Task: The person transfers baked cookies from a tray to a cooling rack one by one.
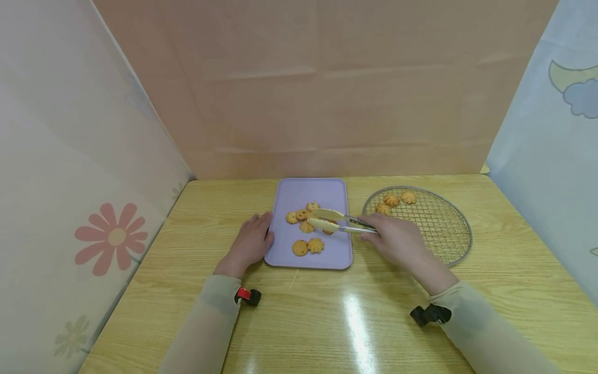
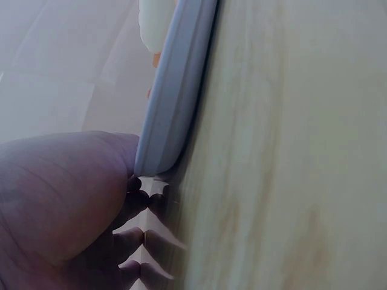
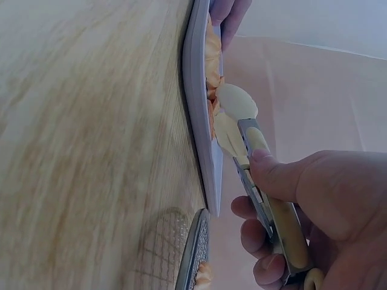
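My right hand (image 1: 397,239) grips a pair of tongs (image 3: 266,199) with metal arms and cream tips, thumb on one arm and fingers curled round the other. The tongs' tips are spread apart over the cookies (image 1: 307,227) on a lilac tray (image 1: 310,189). Round and flower-shaped cookies lie in a cluster, with a round cookie (image 1: 300,248) and a flower-shaped cookie (image 1: 315,245) nearer the front. The tips partly cover one cookie at the right. My left hand (image 1: 252,240) rests at the tray's left edge, thumb against the rim and fingertips down on the table.
On the right stands a round wire rack (image 1: 444,223) with a metal rim, holding three flower-shaped cookies (image 1: 391,200) at its back left. Wooden table (image 1: 299,322) runs beneath everything. A tan panel (image 1: 299,104) closes off the back, with printed walls at both sides.
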The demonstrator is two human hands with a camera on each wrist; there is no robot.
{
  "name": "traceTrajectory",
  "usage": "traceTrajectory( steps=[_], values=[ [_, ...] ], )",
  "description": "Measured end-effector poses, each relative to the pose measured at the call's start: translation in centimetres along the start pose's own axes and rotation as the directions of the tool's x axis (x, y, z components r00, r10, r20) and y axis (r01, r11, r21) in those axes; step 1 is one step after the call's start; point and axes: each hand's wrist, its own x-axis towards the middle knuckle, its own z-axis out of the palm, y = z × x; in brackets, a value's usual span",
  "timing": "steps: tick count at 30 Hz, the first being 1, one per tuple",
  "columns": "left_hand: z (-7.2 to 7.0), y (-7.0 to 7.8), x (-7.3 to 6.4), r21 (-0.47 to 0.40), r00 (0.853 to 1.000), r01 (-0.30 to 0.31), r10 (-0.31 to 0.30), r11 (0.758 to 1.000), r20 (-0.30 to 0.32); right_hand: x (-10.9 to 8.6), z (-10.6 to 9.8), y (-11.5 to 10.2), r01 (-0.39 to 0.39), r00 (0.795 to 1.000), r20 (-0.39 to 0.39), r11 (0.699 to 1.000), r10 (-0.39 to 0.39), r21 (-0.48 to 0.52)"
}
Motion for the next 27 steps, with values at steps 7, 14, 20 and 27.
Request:
traceTrajectory(
  steps=[7, 14, 20, 27],
  values=[
    [-0.01, 0.07, -0.08, -0.014, 1.0, -0.008, 0.007, 1.0, -0.012, 0.27, 0.2, -0.19, -0.014, 1.0, -0.002, 1.0, 0.014, -0.026],
    [-0.14, 0.23, -0.17, -0.021, 1.0, -0.003, 0.003, 1.0, -0.011, 0.38, 0.44, -0.06, -0.025, 1.0, -0.01, 0.999, 0.025, -0.047],
    [-0.18, 0.29, -0.16, -0.016, 1.0, -0.003, 0.003, 1.0, -0.01, 0.41, 0.18, -0.15, -0.052, 0.999, -0.016, 0.998, 0.051, -0.026],
    [-0.14, 0.25, -0.17, -0.014, 1.0, -0.001, 0.001, 1.0, -0.009, 0.18, -0.16, 0.08, -0.081, 0.996, -0.031, 0.997, 0.08, -0.02]
  ],
)
